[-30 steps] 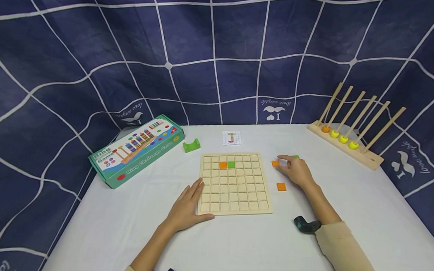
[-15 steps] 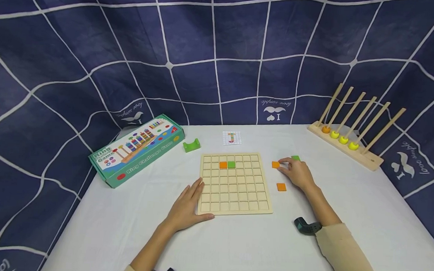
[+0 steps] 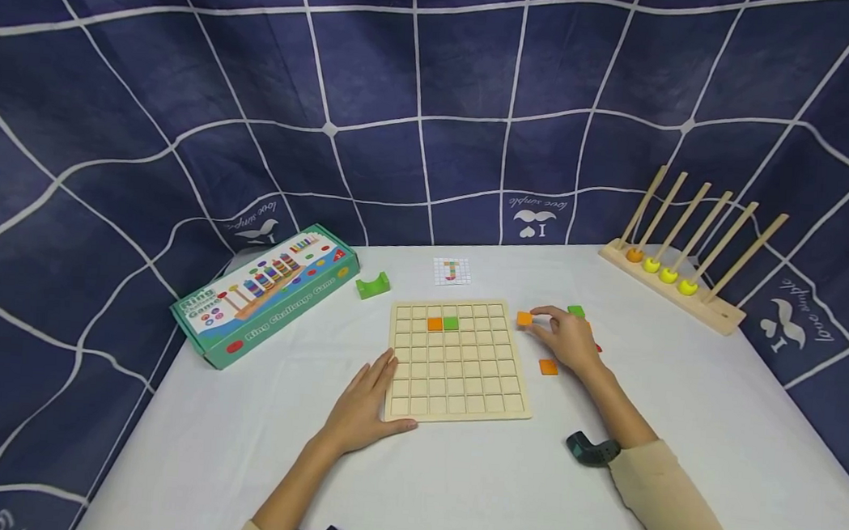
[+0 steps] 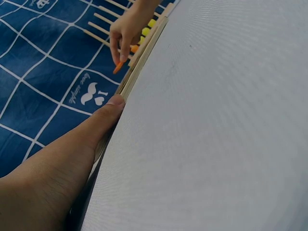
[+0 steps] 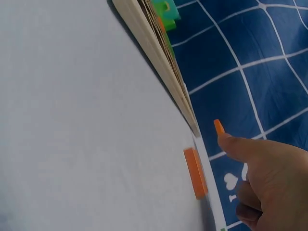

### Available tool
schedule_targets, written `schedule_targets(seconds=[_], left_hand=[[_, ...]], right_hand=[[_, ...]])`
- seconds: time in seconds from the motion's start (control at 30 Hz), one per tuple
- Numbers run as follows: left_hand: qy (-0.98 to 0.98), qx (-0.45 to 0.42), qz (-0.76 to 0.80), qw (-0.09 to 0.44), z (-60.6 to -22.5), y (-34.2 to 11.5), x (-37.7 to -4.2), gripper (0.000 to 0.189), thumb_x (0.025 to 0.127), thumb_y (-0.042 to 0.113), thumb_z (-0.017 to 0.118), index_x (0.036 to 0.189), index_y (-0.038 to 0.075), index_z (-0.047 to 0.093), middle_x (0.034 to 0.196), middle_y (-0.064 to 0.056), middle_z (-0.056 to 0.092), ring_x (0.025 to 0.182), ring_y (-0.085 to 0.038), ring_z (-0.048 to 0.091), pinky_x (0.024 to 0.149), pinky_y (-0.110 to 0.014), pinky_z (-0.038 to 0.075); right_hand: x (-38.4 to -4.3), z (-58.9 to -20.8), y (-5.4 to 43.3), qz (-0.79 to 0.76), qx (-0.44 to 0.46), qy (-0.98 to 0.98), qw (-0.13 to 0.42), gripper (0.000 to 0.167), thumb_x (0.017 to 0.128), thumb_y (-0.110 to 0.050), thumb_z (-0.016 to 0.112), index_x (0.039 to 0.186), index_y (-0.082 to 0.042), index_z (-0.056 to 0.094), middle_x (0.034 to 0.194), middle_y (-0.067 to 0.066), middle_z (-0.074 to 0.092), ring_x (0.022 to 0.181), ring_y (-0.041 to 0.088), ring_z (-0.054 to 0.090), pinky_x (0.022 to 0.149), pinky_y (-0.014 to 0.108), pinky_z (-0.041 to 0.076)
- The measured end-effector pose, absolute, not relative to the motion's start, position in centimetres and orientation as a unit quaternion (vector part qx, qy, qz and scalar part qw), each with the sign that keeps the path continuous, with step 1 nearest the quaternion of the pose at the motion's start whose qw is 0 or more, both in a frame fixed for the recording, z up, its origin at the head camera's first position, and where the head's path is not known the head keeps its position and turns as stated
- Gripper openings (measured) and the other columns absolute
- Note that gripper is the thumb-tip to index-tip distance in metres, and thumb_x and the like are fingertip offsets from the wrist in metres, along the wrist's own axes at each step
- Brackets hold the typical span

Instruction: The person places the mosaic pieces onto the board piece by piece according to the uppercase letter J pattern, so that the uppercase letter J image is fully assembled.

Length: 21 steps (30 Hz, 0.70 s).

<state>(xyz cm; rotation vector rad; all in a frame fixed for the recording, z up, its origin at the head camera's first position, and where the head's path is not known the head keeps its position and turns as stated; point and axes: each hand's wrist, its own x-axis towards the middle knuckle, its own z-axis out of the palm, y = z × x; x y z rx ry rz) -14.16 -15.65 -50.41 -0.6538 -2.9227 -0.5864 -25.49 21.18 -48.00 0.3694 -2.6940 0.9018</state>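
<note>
Orange tile point(image 3: 524, 319) has moved nearer the board point(image 3: 462, 373), right hand point(image 3: 566, 338) pinching it, left hand point(image 3: 363, 407) straight-fingered; prob light, stiff, best edge-held.

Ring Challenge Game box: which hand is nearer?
Left. The left hand touches the wooden grid board's left edge, right of the box; the right hand, pinching an orange tile, is farther right.

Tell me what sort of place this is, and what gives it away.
Probably an indoor corner set up for puzzles and games: a printed dark-blue cloth forms the backdrop, and in front lie a wooden grid board and a Ring Challenge Game box.
</note>
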Motion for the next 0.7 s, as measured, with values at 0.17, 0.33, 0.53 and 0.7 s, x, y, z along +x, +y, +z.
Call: schedule_targets(seconds=[0.17,0.33,0.53,0.7], left_hand=[[-0.956,-0.216,-0.194,0.05,-50.3,-15.6,-14.1,0.11,0.071,0.076,0.053,0.145,0.001,0.024,0.153,-0.008,0.015,0.138,-0.019,0.016,0.112,-0.035,0.012],[-0.956,-0.215,-0.195,0.049,-50.5,-15.6,-14.1,0.11,0.07,0.076,0.053,0.145,0.001,0.024,0.153,-0.007,0.014,0.139,-0.016,0.014,0.112,-0.035,0.012],[-0.956,-0.215,-0.193,0.05,-50.5,-15.6,-14.1,0.11,0.07,0.076,0.053,0.145,0.002,0.023,0.153,-0.007,0.014,0.139,-0.016,0.014,0.112,-0.034,0.012],[-0.957,-0.212,-0.191,0.048,-50.5,-15.6,-14.1,0.11,0.07,0.077,0.052,0.146,0.002,0.023,0.153,-0.006,0.014,0.138,-0.017,0.016,0.112,-0.034,0.011]], right_hand=[[-25.5,-47.9,19.7,0.321,0.15,-0.925,0.137,0.03,0.081,-0.028,0.072,0.105,-0.01,0.068,0.048,-0.005,0.028,0.04,0.011,0.024,0.038,0.024,0.02],[-25.6,-47.8,18.1,0.339,0.169,-0.913,0.15,0.03,0.08,-0.027,0.073,0.104,-0.01,0.068,0.047,-0.007,0.027,0.041,0.009,0.021,0.038,0.023,0.02],[-25.9,-48.1,16.1,0.346,0.179,-0.905,0.168,0.03,0.079,-0.023,0.073,0.104,-0.007,0.068,0.046,-0.007,0.027,0.041,0.007,0.02,0.037,0.022,0.019],[-26.0,-47.8,14.4,0.352,0.183,-0.907,0.142,0.033,0.081,-0.027,0.072,0.108,-0.008,0.067,0.045,-0.006,0.032,0.039,0.007,0.024,0.036,0.022,0.022]])
